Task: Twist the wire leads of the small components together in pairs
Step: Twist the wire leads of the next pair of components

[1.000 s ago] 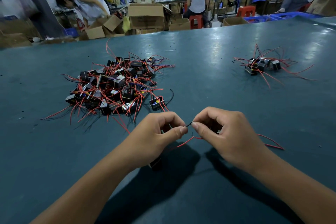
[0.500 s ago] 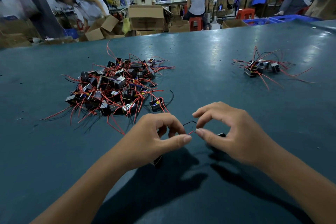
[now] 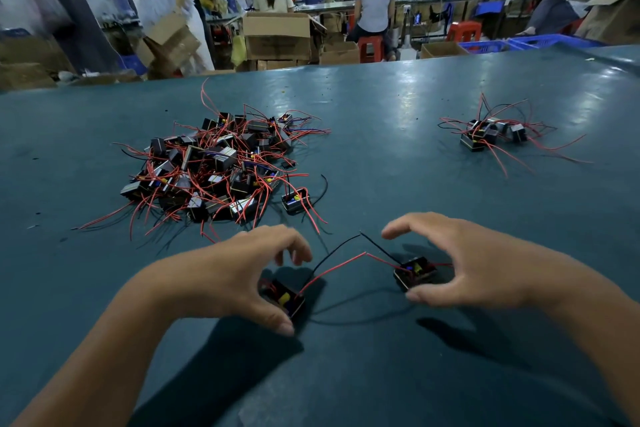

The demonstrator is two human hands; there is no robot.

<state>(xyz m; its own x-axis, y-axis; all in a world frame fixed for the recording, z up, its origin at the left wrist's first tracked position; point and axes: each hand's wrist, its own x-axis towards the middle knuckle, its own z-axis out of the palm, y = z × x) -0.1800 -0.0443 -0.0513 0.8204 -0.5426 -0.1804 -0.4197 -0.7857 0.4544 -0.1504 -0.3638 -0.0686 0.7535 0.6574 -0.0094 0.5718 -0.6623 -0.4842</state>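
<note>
Two small black box-shaped components lie on the dark teal table (image 3: 398,121) directly in front of us, joined at their leads. We see the left component (image 3: 285,298) under the curve of our left hand (image 3: 221,274) and the right component (image 3: 415,273) inside the curve of our right hand (image 3: 485,263). One red lead from each meets at a raised peak, the red joint (image 3: 365,253), midway between the two components. One black lead from each rises to a second meeting point, the black joint (image 3: 360,234), just beyond the red one.

Our left hand arches over its component with fingers loosely curved and the thumb tip on the table beside the housing; we cannot tell whether the fingers touch it. Our right hand is spread in a wide C, forefinger above and thumb below, apart from its component.

Further out on the left sits the large pile of black components with red and black wires (image 3: 214,170), with one stray component (image 3: 294,201) just beside it. Well apart on the right lies a small cluster of the same parts (image 3: 491,135). Beyond the table edge, people sit and stand among brown cardboard boxes (image 3: 277,35).
</note>
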